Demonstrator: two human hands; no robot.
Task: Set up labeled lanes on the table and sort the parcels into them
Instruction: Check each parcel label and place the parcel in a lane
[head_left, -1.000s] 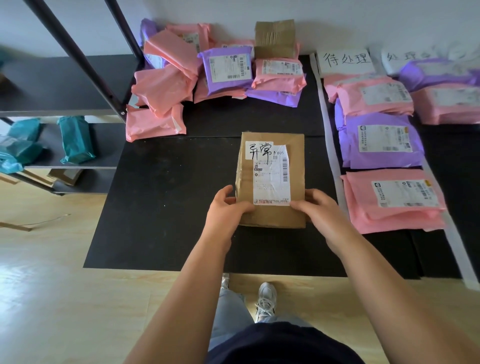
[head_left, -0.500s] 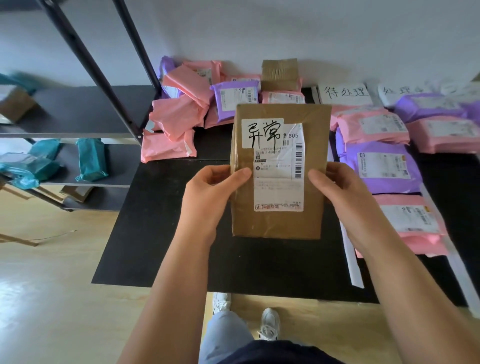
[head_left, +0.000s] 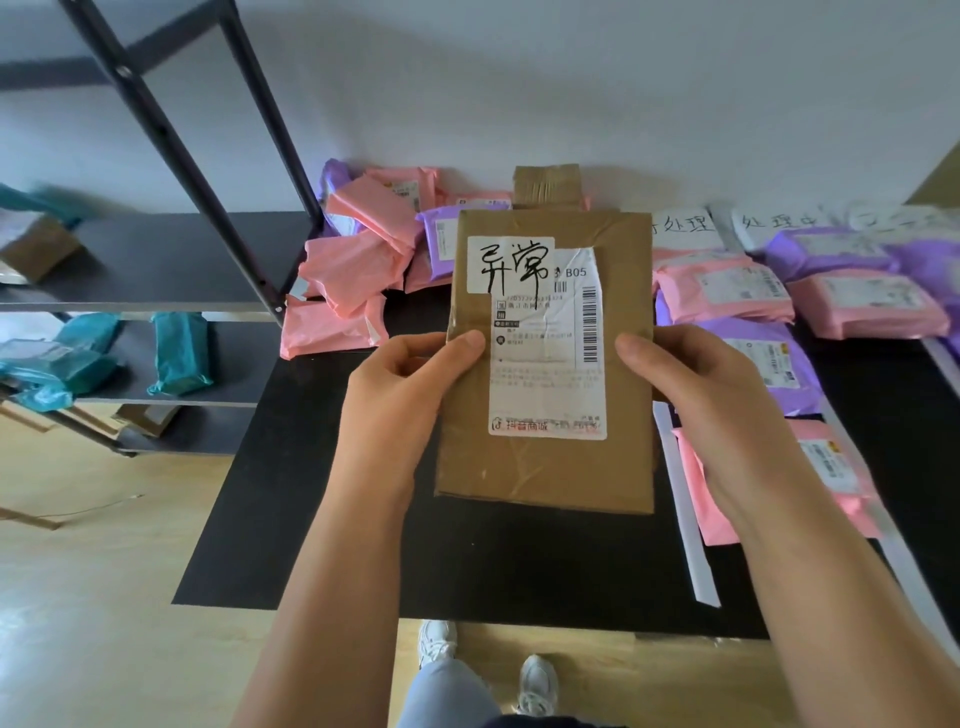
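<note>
1. Nearest the camera, at 6 o'clock, a pair of white shoes (head_left: 537, 680) stands on the wooden floor (head_left: 104, 597), at the near edge of the black table (head_left: 322, 519).
2. The left hand (head_left: 410, 395) and right hand (head_left: 696, 395) together hold the brown cardboard parcel (head_left: 540, 478) above the table, front face toward the camera. Each hand grips one long edge. Each thumb lies on the front face; the other fingers are hidden behind the parcel.
3. The parcel carries a printed shipping label (head_left: 548, 374) and, overlapping that label's upper left corner, a white handwritten tag (head_left: 511, 264).
4. At 3 o'clock from the parcel, a white tape strip (head_left: 691, 540) runs along the table. Past it, one lane holds a pink parcel (head_left: 831, 462), then a purple parcel (head_left: 779, 374), then another pink parcel (head_left: 722, 291).
5. At 2 o'clock, further right, one more pink parcel (head_left: 872, 306) and one more purple parcel (head_left: 831, 249) lie in the next lane.
6. At 1 o'clock, handwritten paper signs (head_left: 774, 223) lie at the lanes' far end, by the wall.
7. At 11 o'clock, a loose pile of pink and purple parcels (head_left: 358, 270) lies against the wall. A small brown box (head_left: 545, 184) shows at 12 o'clock.
8. At 9 o'clock, a black shelving rack (head_left: 156, 249) holds teal parcels (head_left: 179, 353).
</note>
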